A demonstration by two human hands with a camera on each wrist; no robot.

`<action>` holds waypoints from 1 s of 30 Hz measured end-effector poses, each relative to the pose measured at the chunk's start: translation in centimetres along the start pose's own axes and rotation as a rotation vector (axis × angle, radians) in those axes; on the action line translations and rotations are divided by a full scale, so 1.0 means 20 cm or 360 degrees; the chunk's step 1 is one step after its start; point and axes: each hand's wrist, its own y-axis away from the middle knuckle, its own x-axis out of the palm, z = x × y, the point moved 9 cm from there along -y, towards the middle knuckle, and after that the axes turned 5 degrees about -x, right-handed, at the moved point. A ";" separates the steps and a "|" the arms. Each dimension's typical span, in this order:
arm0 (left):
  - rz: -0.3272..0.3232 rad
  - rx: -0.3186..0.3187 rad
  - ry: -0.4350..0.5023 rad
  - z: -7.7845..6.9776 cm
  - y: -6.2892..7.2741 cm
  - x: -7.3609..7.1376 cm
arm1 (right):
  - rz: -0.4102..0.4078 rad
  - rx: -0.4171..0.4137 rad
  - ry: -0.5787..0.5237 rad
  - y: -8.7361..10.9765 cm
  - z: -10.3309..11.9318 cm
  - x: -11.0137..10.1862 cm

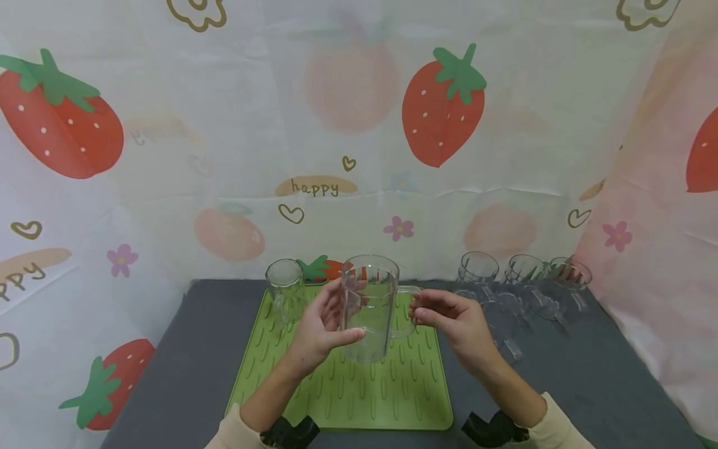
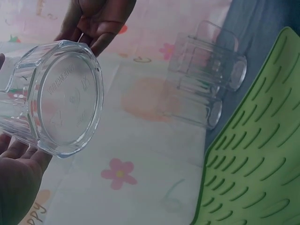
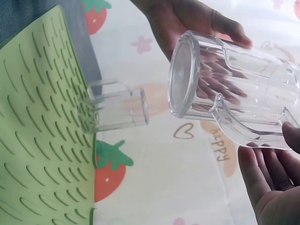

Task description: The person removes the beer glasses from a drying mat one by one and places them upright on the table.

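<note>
A clear mug (image 1: 370, 312) is held up over the green drying mat (image 1: 364, 399), its mouth upward. My left hand (image 1: 322, 333) grips the mug's body from the left, thumb across the near side and fingers behind the wall. On the other side, my right hand (image 1: 451, 321) pinches the handle (image 1: 405, 312) between thumb and fingers. The left wrist view shows the mug's round base (image 2: 70, 98) with moulded lettering. Seen from the right wrist, the left fingers show through the clear wall.
Another clear mug (image 1: 286, 287) stands on the mat's back left corner. Several clear mugs (image 1: 524, 280) stand on the grey table (image 1: 583, 374) at the back right. A printed cloth (image 1: 336, 125) hangs behind the table and along its sides.
</note>
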 end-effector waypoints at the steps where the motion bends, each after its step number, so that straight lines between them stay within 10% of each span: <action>1: 0.0001 0.0002 -0.0005 0.00 0.00 0.00 | -0.0002 -0.0002 -0.0011 0.00 0.00 0.00; 30: 0.0102 0.0119 -0.0030 -0.06 -0.01 0.02 | 0.0015 -0.0322 0.0187 -0.01 0.14 0.02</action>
